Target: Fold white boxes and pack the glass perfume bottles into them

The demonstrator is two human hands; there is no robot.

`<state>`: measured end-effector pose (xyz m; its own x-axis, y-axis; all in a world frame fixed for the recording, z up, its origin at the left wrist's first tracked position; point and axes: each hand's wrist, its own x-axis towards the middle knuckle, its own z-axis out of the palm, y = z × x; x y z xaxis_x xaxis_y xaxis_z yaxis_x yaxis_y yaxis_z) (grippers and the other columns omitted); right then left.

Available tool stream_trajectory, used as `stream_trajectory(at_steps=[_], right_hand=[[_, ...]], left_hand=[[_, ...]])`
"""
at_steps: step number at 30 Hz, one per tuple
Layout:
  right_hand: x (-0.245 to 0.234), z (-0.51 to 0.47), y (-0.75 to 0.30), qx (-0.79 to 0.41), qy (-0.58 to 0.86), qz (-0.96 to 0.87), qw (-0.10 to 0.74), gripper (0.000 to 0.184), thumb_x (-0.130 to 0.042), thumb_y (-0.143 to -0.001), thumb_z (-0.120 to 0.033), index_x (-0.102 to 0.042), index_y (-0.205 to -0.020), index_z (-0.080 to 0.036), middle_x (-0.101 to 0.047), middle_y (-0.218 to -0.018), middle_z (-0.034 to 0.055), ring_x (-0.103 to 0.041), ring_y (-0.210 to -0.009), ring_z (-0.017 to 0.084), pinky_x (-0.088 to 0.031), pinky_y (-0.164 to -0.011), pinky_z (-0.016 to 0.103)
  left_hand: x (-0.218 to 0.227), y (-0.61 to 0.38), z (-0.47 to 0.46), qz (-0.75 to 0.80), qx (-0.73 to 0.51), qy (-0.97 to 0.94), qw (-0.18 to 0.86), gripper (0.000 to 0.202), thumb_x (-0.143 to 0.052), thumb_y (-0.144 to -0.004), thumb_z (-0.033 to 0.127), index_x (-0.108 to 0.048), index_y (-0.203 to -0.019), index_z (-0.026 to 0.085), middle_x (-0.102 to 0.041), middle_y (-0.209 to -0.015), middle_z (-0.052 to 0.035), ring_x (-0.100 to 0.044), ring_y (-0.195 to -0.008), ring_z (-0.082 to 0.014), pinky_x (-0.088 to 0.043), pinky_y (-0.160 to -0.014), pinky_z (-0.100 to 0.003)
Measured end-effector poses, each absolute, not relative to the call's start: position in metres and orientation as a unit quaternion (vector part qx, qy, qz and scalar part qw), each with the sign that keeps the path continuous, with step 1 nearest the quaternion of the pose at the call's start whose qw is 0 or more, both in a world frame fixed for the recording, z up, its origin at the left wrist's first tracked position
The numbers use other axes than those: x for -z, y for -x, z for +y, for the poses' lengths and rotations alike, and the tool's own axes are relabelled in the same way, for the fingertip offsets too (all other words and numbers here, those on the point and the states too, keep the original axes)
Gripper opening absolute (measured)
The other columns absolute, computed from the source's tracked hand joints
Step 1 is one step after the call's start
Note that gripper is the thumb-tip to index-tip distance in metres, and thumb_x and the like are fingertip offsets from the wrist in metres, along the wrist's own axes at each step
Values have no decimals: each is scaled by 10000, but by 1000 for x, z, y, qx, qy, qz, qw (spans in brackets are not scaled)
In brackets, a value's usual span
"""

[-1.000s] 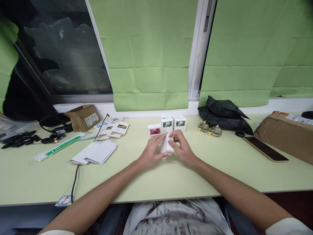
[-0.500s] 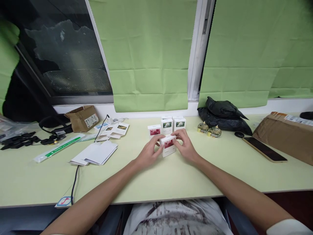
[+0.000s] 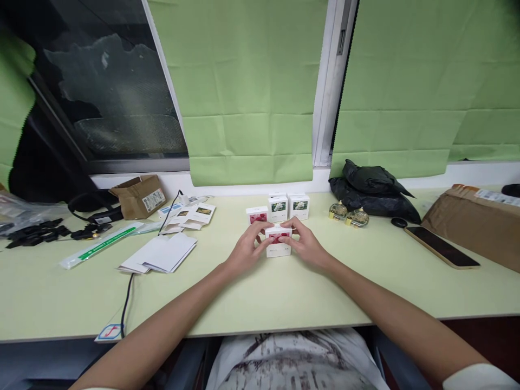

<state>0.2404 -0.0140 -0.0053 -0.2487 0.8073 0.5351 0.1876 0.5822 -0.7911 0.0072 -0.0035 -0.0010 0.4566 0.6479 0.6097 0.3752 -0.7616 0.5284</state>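
A small white box with a pink flower picture (image 3: 278,249) stands upright on the table, its printed face toward me. My left hand (image 3: 247,246) grips its left side, thumb on the front and fingers behind. On the opposite side my right hand (image 3: 307,244) holds it the same way. Just behind stands another pink-flower box (image 3: 257,211), partly hidden by my left hand. Beside that one are white-flower boxes, one in the middle (image 3: 278,208) and one to the right (image 3: 299,206), with more box tops showing behind them.
Two round glass bottles with gold caps (image 3: 357,218) and a black plastic bag (image 3: 371,195) are back right. A phone (image 3: 441,247) lies by a large carton (image 3: 475,225). Leftward are flat white cards (image 3: 168,253), a small brown box (image 3: 140,197) and a black cable (image 3: 127,303).
The pink-flower box in my hands has turned so that its front faces me squarely. Both hands stay on it; the other boxes have not moved.
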Motion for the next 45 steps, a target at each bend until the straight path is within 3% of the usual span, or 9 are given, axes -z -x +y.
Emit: stream_trajectory(at_steps=[7,11,15,18,21,30,35,38,45], right_hand=[[13,-7,-249,-203,405,-740,498,340,-621,-988,-384,-552,-1313,-311,-635,-1324,51,-595,-1174,268,-490,-1010,424],[19,6,-257,-172,474,-696,511,560,-627,-968,-399,-414,-1478,-306,-620,-1349,88,-570,-1205,298,-480,-1032,471],[24,18,-267,-161,517,-667,512,544,-590,-973,-401,-414,-1477,-299,-597,-1409,99,-585,-1184,304,-479,-1045,499],[27,23,-272,-167,510,-666,518,577,-604,-956,-386,-397,-1488,-304,-534,-1491,101,-615,-1155,283,-508,-1022,474],[29,26,-273,-183,514,-658,519,643,-627,-937,-384,-362,-1516,-297,-562,-1436,110,-654,-1091,267,-540,-979,460],[32,32,-279,-183,551,-669,464,522,-623,-947,-352,-433,-1431,-308,-701,-1269,70,-700,-1050,279,-551,-942,462],[34,38,-284,-133,573,-654,476,522,-595,-954,-364,-455,-1451,-285,-607,-1380,105,-683,-1076,277,-541,-990,470],[34,41,-287,-119,590,-644,472,548,-588,-954,-371,-456,-1475,-266,-589,-1330,114,-683,-1048,270,-536,-1010,467],[39,45,-287,-151,560,-641,502,534,-578,-949,-367,-431,-1450,-255,-572,-1395,112,-682,-1109,265,-558,-993,462]], left_hand=[[1,1,10,398,-568,-719,51,579,-669,-993,394,-383,-1485,289,-457,-1433,-138,-579,-1072,-223,-530,-815,-358],[7,11,26,477,-559,-668,116,822,-722,-936,460,-215,-1563,304,-410,-1517,-159,-566,-1157,-256,-548,-811,-364],[17,18,43,510,-490,-673,217,644,-661,-967,466,-342,-1488,260,-525,-1448,-152,-597,-1197,-272,-561,-911,-412],[23,19,51,505,-484,-673,239,463,-620,-992,424,-444,-1382,247,-579,-1403,-137,-646,-1155,-258,-567,-910,-407],[26,19,54,494,-490,-677,238,377,-594,-1003,375,-478,-1335,239,-605,-1361,-132,-675,-1109,-245,-577,-878,-391],[29,20,53,493,-488,-680,237,368,-569,-1002,307,-482,-1354,247,-590,-1298,-113,-679,-1081,-233,-584,-869,-387],[28,15,52,476,-477,-695,250,415,-594,-990,312,-448,-1376,263,-565,-1271,-100,-674,-1083,-227,-580,-854,-371],[28,10,48,465,-465,-708,256,432,-593,-988,295,-412,-1379,267,-553,-1258,-93,-663,-1129,-229,-567,-877,-365],[24,0,37,419,-432,-730,325,369,-596,-996,344,-428,-1319,286,-538,-1353,-89,-626,-1279,-240,-552,-970,-367]])
